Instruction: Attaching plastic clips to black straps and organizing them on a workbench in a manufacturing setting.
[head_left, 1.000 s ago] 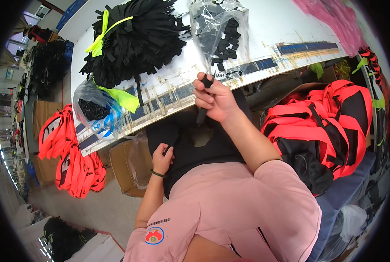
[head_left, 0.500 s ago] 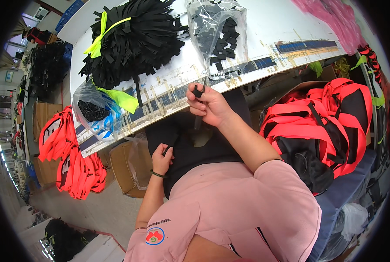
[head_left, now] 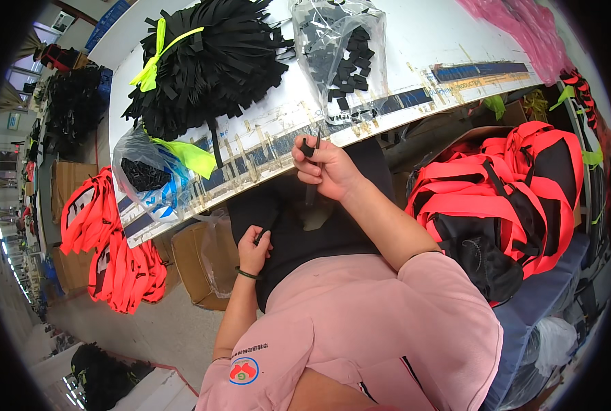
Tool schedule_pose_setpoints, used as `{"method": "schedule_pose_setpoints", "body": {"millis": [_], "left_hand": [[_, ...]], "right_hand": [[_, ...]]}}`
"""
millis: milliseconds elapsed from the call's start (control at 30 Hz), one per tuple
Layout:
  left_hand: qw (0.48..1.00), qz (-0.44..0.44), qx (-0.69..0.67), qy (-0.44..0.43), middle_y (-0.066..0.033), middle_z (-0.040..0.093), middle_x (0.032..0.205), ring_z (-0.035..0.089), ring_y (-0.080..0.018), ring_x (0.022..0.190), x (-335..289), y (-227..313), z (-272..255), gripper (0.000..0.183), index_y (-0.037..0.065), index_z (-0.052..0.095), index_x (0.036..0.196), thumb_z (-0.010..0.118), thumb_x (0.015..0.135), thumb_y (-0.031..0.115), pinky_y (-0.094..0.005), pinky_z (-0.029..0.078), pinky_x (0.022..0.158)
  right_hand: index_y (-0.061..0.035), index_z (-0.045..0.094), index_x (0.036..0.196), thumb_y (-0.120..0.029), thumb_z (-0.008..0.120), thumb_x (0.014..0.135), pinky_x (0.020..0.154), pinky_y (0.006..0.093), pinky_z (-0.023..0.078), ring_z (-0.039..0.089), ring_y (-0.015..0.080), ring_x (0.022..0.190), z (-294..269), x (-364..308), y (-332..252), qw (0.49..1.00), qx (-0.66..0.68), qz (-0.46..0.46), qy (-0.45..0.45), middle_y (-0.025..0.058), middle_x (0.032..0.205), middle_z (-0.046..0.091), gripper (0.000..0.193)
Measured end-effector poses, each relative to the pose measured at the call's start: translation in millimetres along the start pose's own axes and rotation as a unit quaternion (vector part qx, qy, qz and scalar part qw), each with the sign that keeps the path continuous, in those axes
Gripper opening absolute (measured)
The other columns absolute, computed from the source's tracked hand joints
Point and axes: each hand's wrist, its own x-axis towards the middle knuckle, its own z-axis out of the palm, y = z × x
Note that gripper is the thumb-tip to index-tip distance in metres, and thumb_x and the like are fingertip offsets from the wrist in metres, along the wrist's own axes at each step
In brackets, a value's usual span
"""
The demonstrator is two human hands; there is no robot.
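Note:
At the table's near edge, my right hand (head_left: 327, 168) is closed round a slim dark tool (head_left: 310, 194) whose thin tip points up past the fingers. A small black piece (head_left: 307, 146) sits at the fingertips of the same hand. Down over my black-covered lap, my left hand (head_left: 254, 248) is closed, with something small and black at its fingers that I cannot make out. Above my right hand, a clear plastic bag (head_left: 309, 41) holds many small black pieces. To its left lies a big bundle of black straps (head_left: 216, 65), tied with a bright yellow band (head_left: 149, 77).
The white table (head_left: 408, 58) has a worn, taped front edge. A smaller plastic bag (head_left: 144, 171) rests at its left corner. Black bags with red straps (head_left: 504, 198) are piled at my right; red straps (head_left: 124, 267) hang at left by a cardboard box (head_left: 199, 264). Pink plastic (head_left: 518, 31) lies far right.
My right hand has shifted very slightly downward, still with the tool and the small black piece. The left hand stays where it was.

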Motion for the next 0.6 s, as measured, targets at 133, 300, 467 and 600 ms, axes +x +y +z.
{"method": "schedule_pose_setpoints", "body": {"millis": [133, 300, 467, 600], "left_hand": [[1.0, -0.001, 0.001, 0.001, -0.0004, 0.054, 0.056, 0.045, -0.0053, 0.042, 0.9, -0.3, -0.2, 0.011, 0.005, 0.052, 0.081, 0.058, 0.087, 0.013, -0.0194, 0.036, 0.039], [1.0, 0.0, -0.001, 0.002, -0.0007, 0.054, 0.057, 0.045, -0.0052, 0.042, 1.6, -0.8, -0.2, 0.011, 0.006, 0.052, 0.082, 0.058, 0.087, 0.013, -0.0189, 0.035, 0.039], [1.0, -0.001, -0.005, 0.0, -0.0005, 0.054, 0.056, 0.045, -0.0055, 0.042, 0.3, -1.1, -0.2, 0.011, 0.005, 0.052, 0.083, 0.058, 0.087, 0.013, -0.0195, 0.036, 0.039], [1.0, -0.002, 0.001, 0.004, -0.0008, 0.054, 0.056, 0.046, -0.0057, 0.041, -2.4, -3.3, -0.8, 0.013, 0.005, 0.052, 0.081, 0.059, 0.087, 0.014, -0.0198, 0.036, 0.039]], "right_hand": [[-0.0066, 0.053, 0.094, -0.007, 0.053, 0.088, 0.043, 0.0194, 0.029, 0.038, 0.0049, 0.047, -1.6, 0.9, 0.6, 1.0, -0.001, 0.0, 0.005, 0.001, 0.077, 0.058, 0.006], [-0.006, 0.054, 0.099, -0.006, 0.053, 0.086, 0.043, 0.0199, 0.028, 0.038, 0.0055, 0.047, -3.5, 0.5, -1.5, 0.997, -0.035, -0.021, 0.069, 0.0013, 0.078, 0.058, 0.013], [-0.0049, 0.052, 0.105, -0.005, 0.045, 0.086, 0.043, 0.0225, 0.028, 0.036, 0.0081, 0.05, -20.5, 4.4, -17.6, 0.983, -0.021, -0.121, 0.136, 0.0031, 0.08, 0.057, 0.02], [-0.0065, 0.052, 0.105, -0.01, 0.051, 0.086, 0.044, 0.0235, 0.029, 0.036, 0.0084, 0.052, -23.5, 9.0, -43.5, 0.944, -0.054, -0.222, 0.239, 0.004, 0.081, 0.057, 0.019]]}}
